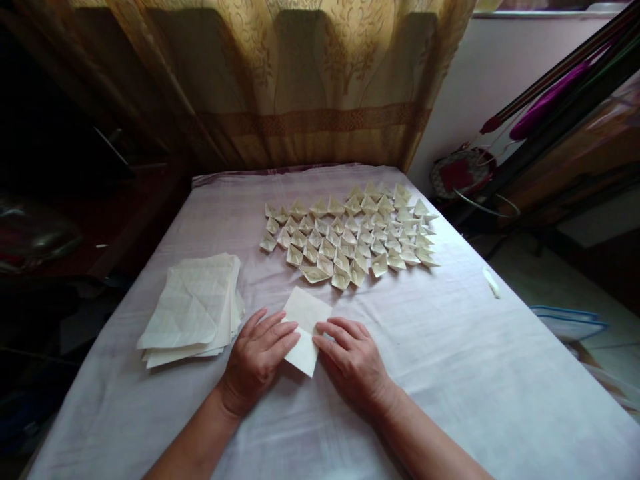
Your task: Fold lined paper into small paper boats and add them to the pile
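Note:
A partly folded sheet of cream paper [307,308] lies between my hands, with a crease line across its middle. On its left edge, the fingers of my left hand [260,355] rest over the paper, the thumb hidden beneath. My right hand [354,363] pinches the opposite edge with its fingertips, its thumb also out of sight. Just beyond the sheet stand several small folded paper boats [327,249], set close together in rows. To the left of my left hand is an uneven stack of creased paper sheets [193,303].
A pale cloth [430,373] covers the table. A small white piece [491,285] lies near the right edge. Behind the table hangs a patterned gold curtain [300,80]. A dark red surface [145,200] stands at the left, and a round bag [463,172] hangs at the right.

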### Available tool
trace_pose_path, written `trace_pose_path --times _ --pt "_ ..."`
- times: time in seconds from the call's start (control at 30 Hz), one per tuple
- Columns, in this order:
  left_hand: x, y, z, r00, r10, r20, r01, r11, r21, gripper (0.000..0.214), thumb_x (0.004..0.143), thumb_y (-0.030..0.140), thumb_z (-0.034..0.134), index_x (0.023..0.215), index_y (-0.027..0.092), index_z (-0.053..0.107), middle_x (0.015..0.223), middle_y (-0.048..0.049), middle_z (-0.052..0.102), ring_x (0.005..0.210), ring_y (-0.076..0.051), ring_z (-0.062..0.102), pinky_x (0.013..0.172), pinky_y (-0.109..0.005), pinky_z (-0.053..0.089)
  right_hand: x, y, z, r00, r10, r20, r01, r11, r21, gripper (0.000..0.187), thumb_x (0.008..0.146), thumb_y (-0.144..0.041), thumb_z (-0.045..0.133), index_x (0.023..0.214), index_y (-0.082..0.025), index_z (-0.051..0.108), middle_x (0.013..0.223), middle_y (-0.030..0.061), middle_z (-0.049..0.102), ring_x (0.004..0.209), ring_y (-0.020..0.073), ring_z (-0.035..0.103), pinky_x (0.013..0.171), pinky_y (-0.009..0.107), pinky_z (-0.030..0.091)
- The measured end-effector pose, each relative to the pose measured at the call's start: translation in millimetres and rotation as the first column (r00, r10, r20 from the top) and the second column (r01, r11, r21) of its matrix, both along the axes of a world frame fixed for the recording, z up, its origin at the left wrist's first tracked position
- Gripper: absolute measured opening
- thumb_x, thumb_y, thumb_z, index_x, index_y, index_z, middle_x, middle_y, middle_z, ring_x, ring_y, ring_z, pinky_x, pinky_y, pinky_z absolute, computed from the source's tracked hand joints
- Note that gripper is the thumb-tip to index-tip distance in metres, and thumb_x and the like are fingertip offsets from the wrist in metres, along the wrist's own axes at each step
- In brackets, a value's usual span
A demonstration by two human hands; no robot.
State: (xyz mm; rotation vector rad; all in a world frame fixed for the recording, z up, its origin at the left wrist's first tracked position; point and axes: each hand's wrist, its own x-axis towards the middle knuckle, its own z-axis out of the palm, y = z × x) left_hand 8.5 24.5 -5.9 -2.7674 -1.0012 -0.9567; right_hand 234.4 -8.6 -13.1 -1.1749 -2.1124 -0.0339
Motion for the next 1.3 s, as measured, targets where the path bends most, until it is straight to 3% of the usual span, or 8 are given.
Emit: trace_pose_path --times 0.17,0.33,0.47,0.57,0.73,1.03,1.17,1.3 --pt "-13.8 -4.2 -9.7 0.994 0.032 -0.100 -0.048 0.985 -0.165 0.035 0.090 0.009 0.047 0.114 0.025 0.067 0.118 -0.0024 0.072 0.119 -0.023 0.059 0.112 -0.049 0.032 -4.0 -0.1 -1.0 0.997 0.067 0.038 -0.061 0.989 -0.138 0.017 0.095 -0.019 0.053 0.102 -0.022 0.069 0.106 0.0059 0.073 0.096 0.0208 0.062 0.082 0.036 0.047" --pt "-14.2 -13.8 -3.4 0.990 0.026 -0.139 -0.061 0.964 -0.257 0.033 0.089 0.021 0.057 0.121 0.025 0.064 0.127 -0.0047 0.068 0.123 -0.027 0.056 0.114 -0.054 0.028 -5.1 0.0 1.5 0.997 0.076 0.021 -0.071 0.981 -0.182 0.018 0.095 -0.018 0.054 0.104 -0.022 0.069 0.108 0.0063 0.073 0.098 0.0219 0.062 0.083 0.036 0.047" --pt "-7.7 -14.8 3.7 0.998 -0.002 -0.071 -0.018 0.959 -0.282 0.021 0.091 0.025 0.059 0.108 0.025 0.070 0.108 -0.0042 0.072 0.106 -0.023 0.062 0.106 -0.047 0.038 -4.1 -0.7 0.4 0.998 0.062 0.012 -0.058 0.978 -0.201 0.016 0.095 -0.023 0.056 0.103 -0.023 0.070 0.107 0.0059 0.073 0.099 0.0219 0.062 0.084 0.036 0.047" --pt "-3.9 -12.6 6.9 1.000 0.012 -0.026 -0.019 0.952 -0.304 0.016 0.093 0.024 0.056 0.097 0.024 0.072 0.089 -0.0033 0.070 0.086 -0.019 0.061 0.087 -0.038 0.047 -4.1 -2.1 -1.6 0.999 0.036 -0.027 -0.041 0.976 -0.215 0.014 0.093 -0.023 0.058 0.100 -0.025 0.071 0.107 0.0053 0.073 0.101 0.0214 0.062 0.085 0.037 0.047" --pt "0.0 -13.2 3.4 0.996 0.084 0.006 -0.076 0.925 -0.373 0.015 0.095 0.027 0.056 0.087 0.022 0.069 0.078 -0.0017 0.067 0.078 -0.018 0.059 0.077 -0.033 0.045 -7.7 -5.3 -5.8 0.991 -0.080 -0.111 0.045 0.956 -0.291 0.011 0.091 -0.022 0.062 0.092 -0.026 0.072 0.108 0.0035 0.072 0.102 0.0224 0.061 0.087 0.038 0.046" --pt "3.5 -14.2 -4.7 0.979 0.203 -0.009 -0.198 0.944 -0.263 0.031 0.096 0.029 0.051 0.125 0.018 0.055 0.081 -0.0023 0.065 0.075 -0.019 0.059 0.075 -0.033 0.047 -11.7 -6.7 -7.3 0.972 -0.164 -0.167 0.097 0.932 -0.348 0.017 0.086 -0.015 0.058 0.099 -0.022 0.066 0.108 0.0068 0.072 0.104 0.0238 0.060 0.090 0.040 0.047" --pt "4.0 -13.9 -3.5 0.984 0.178 -0.030 -0.180 0.958 -0.222 0.026 0.098 0.028 0.049 0.122 0.021 0.056 0.086 -0.0032 0.068 0.079 -0.019 0.060 0.077 -0.034 0.045 -7.0 -9.0 -5.4 0.980 -0.108 -0.164 0.049 0.943 -0.329 0.020 0.086 -0.013 0.054 0.098 -0.023 0.067 0.112 0.0060 0.071 0.108 0.0236 0.059 0.092 0.040 0.047" --pt "4.8 -13.3 -2.7 0.988 0.151 -0.031 -0.154 0.960 -0.233 0.019 0.099 0.027 0.048 0.111 0.021 0.062 0.085 -0.0028 0.068 0.080 -0.019 0.059 0.077 -0.033 0.043 -3.6 -13.4 -4.3 0.992 -0.057 -0.109 0.024 0.959 -0.282 0.030 0.089 -0.013 0.054 0.112 -0.025 0.069 0.120 0.0066 0.069 0.115 0.0247 0.057 0.095 0.043 0.047"
